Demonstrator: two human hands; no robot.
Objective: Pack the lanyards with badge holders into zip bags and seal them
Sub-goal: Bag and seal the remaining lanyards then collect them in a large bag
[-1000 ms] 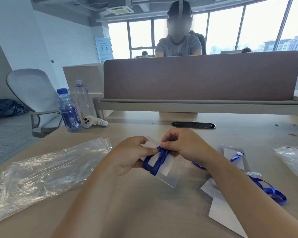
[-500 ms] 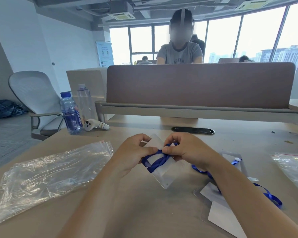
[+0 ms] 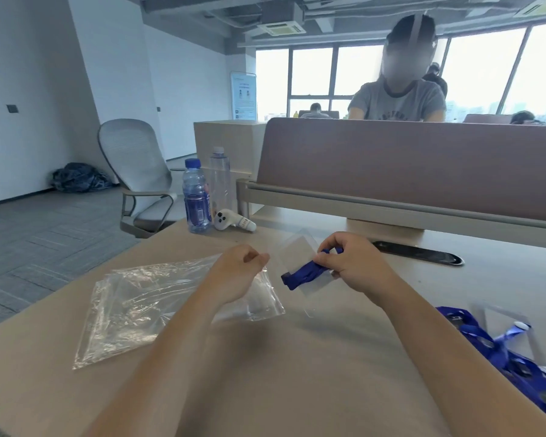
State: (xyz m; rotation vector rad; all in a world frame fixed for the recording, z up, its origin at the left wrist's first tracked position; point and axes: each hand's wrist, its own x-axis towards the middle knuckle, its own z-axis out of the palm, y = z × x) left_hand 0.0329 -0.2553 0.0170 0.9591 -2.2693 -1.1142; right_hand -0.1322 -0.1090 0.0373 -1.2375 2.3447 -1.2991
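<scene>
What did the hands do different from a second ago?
The left hand let go of the wound blue lanyard and moved left over the zip bags; whether it grips one is unclear. The right hand still holds the lanyard and badge holder. The bottles and spare lanyards stayed put.

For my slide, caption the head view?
Right hand holds lanyard and badge holder; left hand over the zip bags.
</scene>
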